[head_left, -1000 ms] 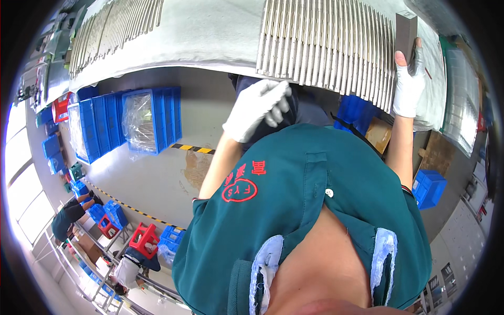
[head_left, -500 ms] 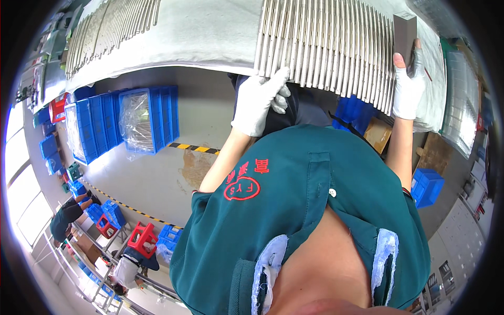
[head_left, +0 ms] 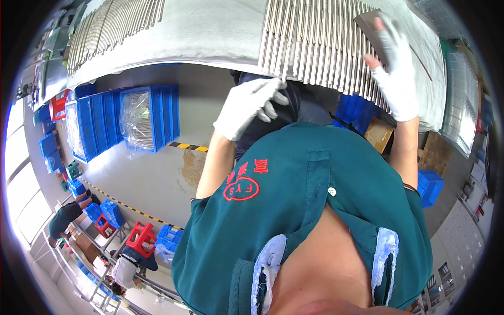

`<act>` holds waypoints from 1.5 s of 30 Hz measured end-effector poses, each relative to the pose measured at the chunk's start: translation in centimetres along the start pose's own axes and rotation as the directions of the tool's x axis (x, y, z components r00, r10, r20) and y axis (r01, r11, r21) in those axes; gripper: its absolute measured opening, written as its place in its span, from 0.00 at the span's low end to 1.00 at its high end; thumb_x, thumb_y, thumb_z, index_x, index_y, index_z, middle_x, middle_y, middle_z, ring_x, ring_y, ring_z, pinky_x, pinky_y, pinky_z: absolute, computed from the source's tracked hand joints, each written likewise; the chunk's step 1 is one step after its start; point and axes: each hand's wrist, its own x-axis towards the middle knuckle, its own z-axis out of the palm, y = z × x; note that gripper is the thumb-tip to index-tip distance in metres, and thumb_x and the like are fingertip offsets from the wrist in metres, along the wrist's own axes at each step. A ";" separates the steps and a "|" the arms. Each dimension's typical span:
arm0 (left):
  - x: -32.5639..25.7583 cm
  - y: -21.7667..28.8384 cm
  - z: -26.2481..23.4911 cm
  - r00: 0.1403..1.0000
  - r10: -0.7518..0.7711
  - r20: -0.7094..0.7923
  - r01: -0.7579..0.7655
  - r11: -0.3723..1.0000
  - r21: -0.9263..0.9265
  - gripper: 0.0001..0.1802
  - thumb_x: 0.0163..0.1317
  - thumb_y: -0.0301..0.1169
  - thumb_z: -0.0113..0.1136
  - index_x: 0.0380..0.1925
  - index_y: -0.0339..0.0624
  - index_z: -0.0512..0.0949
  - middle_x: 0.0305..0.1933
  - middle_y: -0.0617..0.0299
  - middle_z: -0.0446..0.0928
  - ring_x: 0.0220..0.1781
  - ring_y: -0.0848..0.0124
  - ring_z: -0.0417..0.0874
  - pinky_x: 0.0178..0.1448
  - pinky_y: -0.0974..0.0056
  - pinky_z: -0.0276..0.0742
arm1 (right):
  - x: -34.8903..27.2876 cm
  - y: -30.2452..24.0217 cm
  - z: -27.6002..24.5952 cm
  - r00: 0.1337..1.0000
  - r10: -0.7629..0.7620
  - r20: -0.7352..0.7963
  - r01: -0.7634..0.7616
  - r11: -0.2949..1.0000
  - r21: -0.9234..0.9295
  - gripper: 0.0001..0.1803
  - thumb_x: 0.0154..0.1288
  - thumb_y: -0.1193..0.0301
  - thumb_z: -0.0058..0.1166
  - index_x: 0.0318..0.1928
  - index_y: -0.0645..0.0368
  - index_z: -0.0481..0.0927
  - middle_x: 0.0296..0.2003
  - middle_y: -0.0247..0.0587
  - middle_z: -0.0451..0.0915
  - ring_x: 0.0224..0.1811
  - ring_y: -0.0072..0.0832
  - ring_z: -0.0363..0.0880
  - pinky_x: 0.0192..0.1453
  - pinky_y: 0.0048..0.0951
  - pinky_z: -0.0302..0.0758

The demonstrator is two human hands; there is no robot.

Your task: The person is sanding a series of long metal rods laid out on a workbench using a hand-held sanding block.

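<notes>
- Nearest us, a dark green shirt [head_left: 294, 178] with red stitching.
- Our left hand [head_left: 247, 107], white-gloved, is at the table's near edge: grip narrow, fingertips at the near end of one metal rod; we cannot tell whether it is pinched.
- Our right hand [head_left: 397, 86], gloved with bare tips showing, has its grip wide, thumb and forefinger spread at a dark grey block [head_left: 369, 27].
- Block lies slantwise at the right end of the row of metal rods [head_left: 315, 47], which sit side by side on the pale-covered table [head_left: 210, 37].
- A second group of rods [head_left: 113, 31] lies farther left.
- Beyond, on the floor: blue crates [head_left: 167, 118], striped tape [head_left: 189, 147].
- Farthest, a red stool [head_left: 140, 239] and two co-workers [head_left: 126, 270].
</notes>
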 end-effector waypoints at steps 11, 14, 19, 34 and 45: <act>-0.9 -0.6 -2.4 0.991 0.024 -0.128 -0.027 0.999 -0.023 0.21 0.76 0.41 0.57 0.51 0.31 0.83 0.37 0.54 0.87 0.26 0.78 0.81 0.30 0.74 0.77 | 9.8 -3.4 6.6 0.752 -0.496 0.433 0.526 0.849 0.059 0.34 0.79 0.52 0.42 0.76 0.60 0.64 0.76 0.59 0.61 0.81 0.54 0.54 0.85 0.49 0.47; -1.1 -1.2 -2.7 0.990 0.011 -0.140 -0.017 0.999 -0.041 0.23 0.76 0.44 0.56 0.52 0.31 0.83 0.36 0.56 0.87 0.25 0.79 0.81 0.30 0.74 0.77 | 10.9 -3.9 8.9 0.725 -0.538 0.430 0.560 0.824 0.087 0.34 0.80 0.52 0.40 0.76 0.60 0.65 0.77 0.58 0.61 0.81 0.52 0.54 0.86 0.48 0.46; -1.3 -1.7 -3.6 0.987 -0.018 -0.159 0.004 0.996 -0.086 0.19 0.76 0.38 0.56 0.53 0.30 0.82 0.39 0.53 0.87 0.26 0.78 0.81 0.30 0.74 0.77 | 12.5 -5.9 11.3 0.716 -0.601 0.355 0.613 0.785 0.093 0.33 0.78 0.53 0.42 0.73 0.61 0.68 0.74 0.58 0.64 0.80 0.50 0.57 0.85 0.47 0.49; -1.0 -1.7 -1.8 0.998 0.011 -0.065 -0.024 0.980 -0.198 0.23 0.77 0.43 0.57 0.46 0.29 0.83 0.31 0.55 0.85 0.24 0.75 0.81 0.28 0.72 0.76 | 14.7 -9.3 12.9 0.716 -0.643 0.272 0.628 0.764 0.150 0.30 0.76 0.54 0.46 0.68 0.63 0.74 0.68 0.57 0.71 0.76 0.50 0.63 0.83 0.46 0.54; 0.9 -1.8 -0.9 0.967 0.091 -0.239 -0.149 0.960 -0.238 0.17 0.72 0.41 0.66 0.41 0.35 0.80 0.25 0.64 0.77 0.22 0.78 0.79 0.27 0.73 0.76 | 14.7 -8.8 12.6 0.703 -0.645 0.299 0.625 0.761 0.174 0.29 0.76 0.55 0.47 0.67 0.64 0.74 0.69 0.57 0.71 0.75 0.51 0.63 0.83 0.46 0.54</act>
